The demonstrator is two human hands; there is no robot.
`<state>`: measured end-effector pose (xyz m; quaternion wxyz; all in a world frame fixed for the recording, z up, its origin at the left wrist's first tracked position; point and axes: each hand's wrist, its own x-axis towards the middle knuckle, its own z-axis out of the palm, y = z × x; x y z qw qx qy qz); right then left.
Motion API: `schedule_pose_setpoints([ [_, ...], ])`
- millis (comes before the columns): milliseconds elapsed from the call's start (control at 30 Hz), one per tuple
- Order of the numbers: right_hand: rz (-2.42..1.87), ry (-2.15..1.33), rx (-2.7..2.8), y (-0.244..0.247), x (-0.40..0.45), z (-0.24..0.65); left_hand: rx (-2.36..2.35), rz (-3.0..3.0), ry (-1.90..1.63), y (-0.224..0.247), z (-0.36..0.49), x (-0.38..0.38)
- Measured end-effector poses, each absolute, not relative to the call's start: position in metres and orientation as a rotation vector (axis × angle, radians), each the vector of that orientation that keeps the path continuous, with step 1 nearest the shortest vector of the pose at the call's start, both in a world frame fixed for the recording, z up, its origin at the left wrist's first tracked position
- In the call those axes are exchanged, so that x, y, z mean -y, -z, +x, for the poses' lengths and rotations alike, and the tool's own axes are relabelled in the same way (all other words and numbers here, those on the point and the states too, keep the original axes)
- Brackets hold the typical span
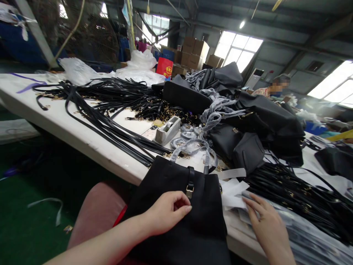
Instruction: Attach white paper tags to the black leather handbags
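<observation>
A black handbag (176,173) rests on my lap against the table edge, with a short strap (191,176) and a gold buckle (189,191) at its upper front. Just below the buckle, my left hand (172,213) lies over the bag, fingers curled and thumb apart from them, with nothing visible between. My right hand (266,221) reaches to a pile of white strips (233,193) right of the bag. Its fingers are stretched out and the fingertips touch the strips' edge. Plastic-wrapped handles (193,144) rise behind the bag.
A tape dispenser (167,130) stands on the white table (110,154). Black straps (102,125) with gold clasps spread to the left. Black bags (264,117) are heaped at the back right, more straps (298,191) below them. A person (275,86) is in the background.
</observation>
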<state>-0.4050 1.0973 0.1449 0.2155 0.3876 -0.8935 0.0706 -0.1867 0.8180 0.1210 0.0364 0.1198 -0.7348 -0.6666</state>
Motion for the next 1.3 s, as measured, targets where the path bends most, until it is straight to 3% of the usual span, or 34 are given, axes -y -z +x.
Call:
schedule_pose_setpoints([
  [133, 0.927, -0.276, 2.611, -0.146, -1.107, -0.404, 2.260, 0.360, 2.044, -0.120, -0.185, -0.820],
  [333, 1.146, -0.228, 2.618, -0.138, -1.091, -0.395, 2.284, 0.346, 2.020, -0.121, -0.183, -0.822],
  [533, 0.927, -0.540, 2.894, -0.146, -1.069, -0.382, 2.294, 0.327, 2.003, -0.122, -0.181, -0.823],
  [733, 0.514, -0.570, 2.853, -0.162, -1.066, -0.378, 2.306, 0.344, 2.006, -0.126, -0.179, -0.824],
  [833, 0.267, -0.769, 2.732, -0.175, -1.078, -0.379, 2.294, 0.363, 2.003, -0.126, -0.179, -0.822],
  [1000, 0.278, -1.274, 2.615, -0.178, -1.090, -0.381, 2.271, 0.357, 2.013, -0.124, -0.181, -0.823],
  [1167, 0.115, -1.022, 2.613, -0.177, -1.082, -0.393, 2.284, 0.324, 2.004, -0.123, -0.180, -0.824],
  [1300, 0.130, -1.129, 2.508, -0.192, -1.064, -0.392, 2.275, 0.362, 2.005, -0.122, -0.181, -0.822],
])
